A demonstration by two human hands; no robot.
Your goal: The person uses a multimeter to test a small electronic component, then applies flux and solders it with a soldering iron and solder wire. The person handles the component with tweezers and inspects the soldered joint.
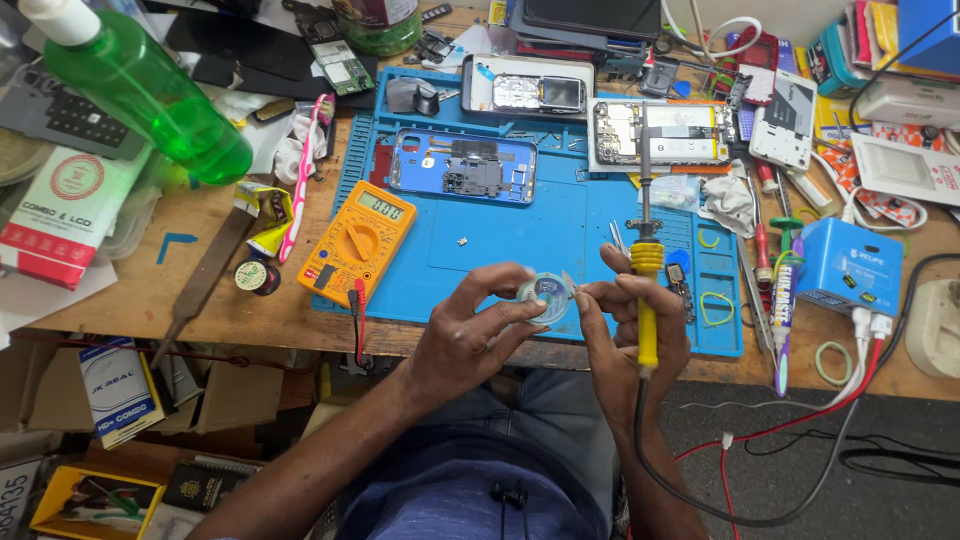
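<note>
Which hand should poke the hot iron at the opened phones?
Probably the right hand: it already grips the yellow soldering iron, whose tip points toward the opened phones. The left hand is busy pinching the small round spool.

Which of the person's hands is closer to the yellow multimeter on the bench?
Left. The left hand sits just right of the yellow multimeter; the right hand, gripping a soldering iron, is farther right.
</note>
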